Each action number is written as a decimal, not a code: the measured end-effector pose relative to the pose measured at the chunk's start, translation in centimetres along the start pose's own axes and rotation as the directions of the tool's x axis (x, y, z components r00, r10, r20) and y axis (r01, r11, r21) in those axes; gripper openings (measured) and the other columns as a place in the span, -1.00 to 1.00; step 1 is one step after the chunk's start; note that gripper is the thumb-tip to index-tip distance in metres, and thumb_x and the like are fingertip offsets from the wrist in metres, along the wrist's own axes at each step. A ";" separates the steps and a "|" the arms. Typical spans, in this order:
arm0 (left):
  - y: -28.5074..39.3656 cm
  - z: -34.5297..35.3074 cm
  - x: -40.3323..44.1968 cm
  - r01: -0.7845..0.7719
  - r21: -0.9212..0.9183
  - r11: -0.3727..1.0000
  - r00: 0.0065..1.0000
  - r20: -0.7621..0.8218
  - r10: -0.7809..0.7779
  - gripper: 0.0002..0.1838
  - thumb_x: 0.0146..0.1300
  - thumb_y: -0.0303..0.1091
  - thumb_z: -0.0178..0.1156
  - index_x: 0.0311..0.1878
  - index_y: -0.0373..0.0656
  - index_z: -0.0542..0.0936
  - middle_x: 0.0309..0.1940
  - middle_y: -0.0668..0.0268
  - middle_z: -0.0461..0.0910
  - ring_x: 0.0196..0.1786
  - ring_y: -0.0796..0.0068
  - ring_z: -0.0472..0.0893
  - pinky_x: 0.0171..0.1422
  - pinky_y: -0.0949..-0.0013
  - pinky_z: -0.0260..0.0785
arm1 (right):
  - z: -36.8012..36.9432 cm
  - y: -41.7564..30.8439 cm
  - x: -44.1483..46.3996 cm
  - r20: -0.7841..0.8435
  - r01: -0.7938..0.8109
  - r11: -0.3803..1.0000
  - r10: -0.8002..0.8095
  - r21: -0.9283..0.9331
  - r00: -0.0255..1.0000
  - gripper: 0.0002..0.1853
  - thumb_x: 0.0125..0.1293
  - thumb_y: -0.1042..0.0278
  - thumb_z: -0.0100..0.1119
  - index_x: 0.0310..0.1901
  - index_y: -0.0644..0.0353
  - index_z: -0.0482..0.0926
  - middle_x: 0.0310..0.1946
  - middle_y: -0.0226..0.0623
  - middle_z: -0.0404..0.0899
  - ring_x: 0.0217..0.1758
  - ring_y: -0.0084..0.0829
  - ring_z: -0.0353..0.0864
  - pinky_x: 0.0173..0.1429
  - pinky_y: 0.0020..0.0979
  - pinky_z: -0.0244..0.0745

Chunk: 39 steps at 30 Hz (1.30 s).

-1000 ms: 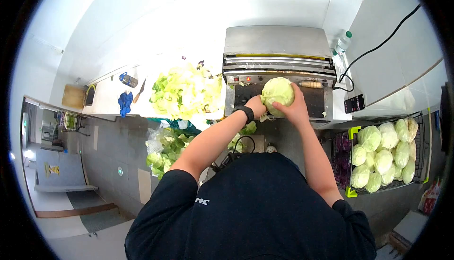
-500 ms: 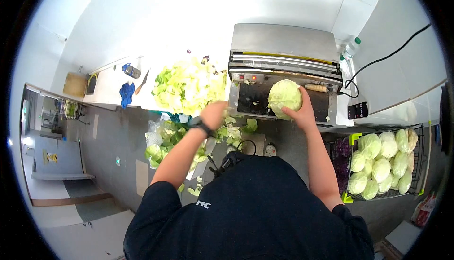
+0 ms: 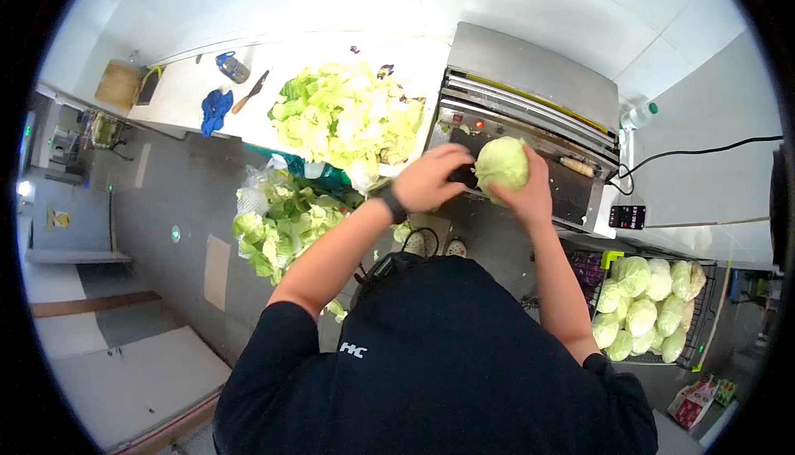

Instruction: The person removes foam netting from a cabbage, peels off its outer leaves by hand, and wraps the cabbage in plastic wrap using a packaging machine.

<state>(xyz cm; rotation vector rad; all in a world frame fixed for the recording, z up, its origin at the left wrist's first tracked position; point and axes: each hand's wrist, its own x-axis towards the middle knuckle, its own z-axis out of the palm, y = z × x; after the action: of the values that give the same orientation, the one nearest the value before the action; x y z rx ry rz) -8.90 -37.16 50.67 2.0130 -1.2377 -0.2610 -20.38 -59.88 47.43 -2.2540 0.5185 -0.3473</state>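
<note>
From my distant seat I am holding the cabbage in the right hand, its palm cupping the far right side and its thumb lying across the near side. The left hand is hanging open just to the left, fingers spread; blur is hiding whether any fingertip is touching. The cabbage is sitting in view over the near part of the metal machine, to the right of the leaf heap on the worktop; I cannot tell whether it is resting there.

To be handling it well, I judge, the right palm should be taking the weight without squeezing the leaves, and the left fingers should be meeting the opposite side gently.

As for writing, the dark shirt is showing pale letters, seemingly "HC". The phone is displaying characters too small for reading, and the printed packet at near right is equally illegible.
</note>
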 end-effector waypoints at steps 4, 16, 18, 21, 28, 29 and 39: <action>-0.3 1.6 6.6 -0.486 0.265 0.833 0.872 0.079 0.483 -0.37 0.00 -0.63 0.18 0.26 -0.16 0.46 0.35 0.08 0.41 0.38 0.04 0.44 0.39 0.12 0.38 | 0.2 -1.9 -0.2 0.065 0.089 0.976 -0.078 -0.197 0.995 0.08 -0.15 0.00 0.60 0.46 -0.05 0.24 0.41 -0.04 0.25 0.42 0.04 0.37 0.39 -0.09 0.43; -3.8 -0.1 8.3 -0.643 0.249 0.724 0.765 0.173 0.620 -0.79 0.15 -0.51 0.18 -0.11 -0.13 0.55 0.03 0.27 0.59 0.08 0.16 0.63 0.10 0.20 0.53 | 0.6 -3.1 -0.5 0.129 0.081 0.949 -0.043 -0.306 0.991 0.11 -0.28 0.06 0.63 0.44 -0.17 0.29 0.48 -0.04 0.16 0.44 0.09 0.33 0.43 -0.05 0.39; -4.2 0.3 8.4 -0.719 0.225 0.657 0.692 0.146 0.707 -0.82 0.15 -0.49 0.19 -0.15 -0.13 0.55 -0.01 0.29 0.59 0.08 0.18 0.63 0.10 0.21 0.54 | 0.4 -3.1 -0.5 0.140 0.081 0.952 -0.040 -0.297 0.989 0.11 -0.29 0.06 0.64 0.44 -0.17 0.29 0.48 -0.02 0.16 0.44 0.09 0.33 0.43 -0.05 0.38; -4.9 0.0 9.1 -0.757 0.246 0.605 0.649 0.187 0.737 -0.83 0.12 -0.48 0.20 -0.18 -0.14 0.55 -0.07 0.31 0.59 0.06 0.22 0.63 0.12 0.23 0.53 | 0.1 -2.7 0.1 0.172 0.099 0.952 -0.050 -0.291 0.984 0.12 -0.30 0.06 0.65 0.44 -0.17 0.29 0.47 -0.01 0.17 0.44 0.09 0.33 0.44 -0.06 0.38; -4.3 -0.5 8.7 -0.721 0.273 0.637 0.693 0.268 0.669 -0.69 0.09 -0.51 0.24 -0.05 -0.12 0.55 -0.05 0.25 0.56 0.07 0.20 0.60 0.17 0.21 0.50 | -0.7 -2.0 0.8 0.179 0.063 0.981 -0.030 -0.182 0.983 0.16 -0.31 0.09 0.67 0.45 -0.11 0.27 0.46 -0.02 0.18 0.43 0.06 0.36 0.44 -0.10 0.39; -4.1 -0.6 8.6 -0.718 0.268 0.642 0.696 0.246 0.675 -0.65 0.08 -0.53 0.25 -0.02 -0.13 0.54 -0.03 0.24 0.55 0.09 0.19 0.59 0.18 0.20 0.50 | -0.8 -2.0 0.8 0.195 0.028 0.988 0.003 -0.154 0.981 0.16 -0.32 0.09 0.67 0.45 -0.11 0.27 0.47 -0.02 0.18 0.44 0.05 0.36 0.45 -0.10 0.39; -5.7 0.6 9.3 -0.739 0.197 0.644 0.672 0.262 0.692 -0.53 0.11 -0.55 0.22 0.15 -0.13 0.55 0.24 0.22 0.52 0.29 0.15 0.54 0.37 0.23 0.44 | -1.0 -2.2 1.4 0.238 0.045 0.981 0.002 -0.191 0.971 0.18 -0.31 0.09 0.67 0.47 -0.11 0.24 0.49 -0.03 0.14 0.46 0.06 0.33 0.46 -0.10 0.37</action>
<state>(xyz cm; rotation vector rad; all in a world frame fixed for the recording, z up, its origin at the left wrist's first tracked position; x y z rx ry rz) -0.55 -43.73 48.20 1.5556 -2.1881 0.1698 -18.95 -59.82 49.87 -2.4505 0.4172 -0.0351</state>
